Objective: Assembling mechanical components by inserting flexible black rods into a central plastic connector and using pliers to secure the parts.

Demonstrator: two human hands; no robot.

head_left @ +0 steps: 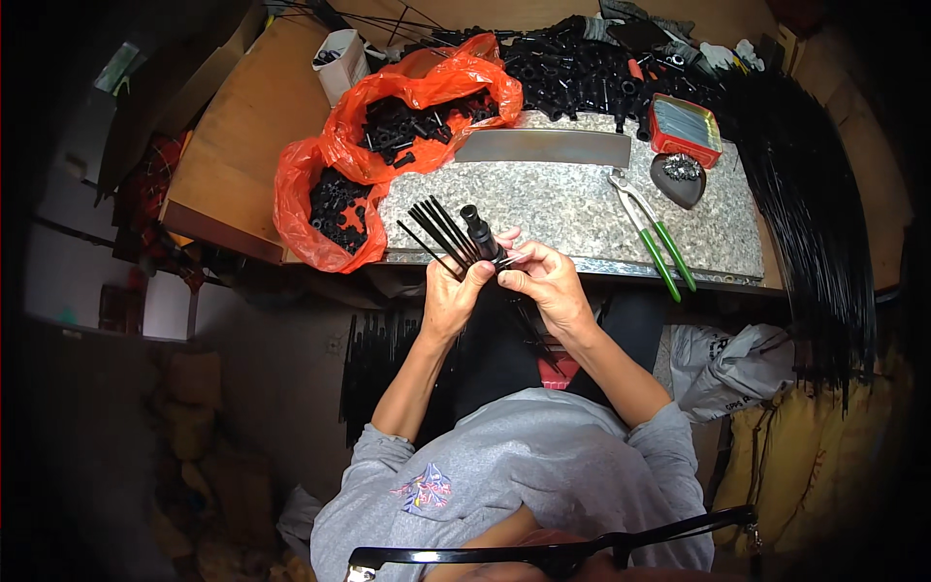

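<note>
In front of the bench edge, my left hand is closed around several thin black rods, which fan out to the upper left. A thicker black tubular piece stands up between my two hands, its wider end at the top. My right hand is closed, thumb against fingers, right at the lower part of that tube. A thin pale sliver like a pin shows at its fingertips. Exactly how the tube is gripped is partly hidden by the fingers.
Pliers with green handles lie on the speckled stone slab, beside a dark dish of small metal bits and a red box of pale pins. Orange bags hold black parts. A metal strip and long black rods lie beyond.
</note>
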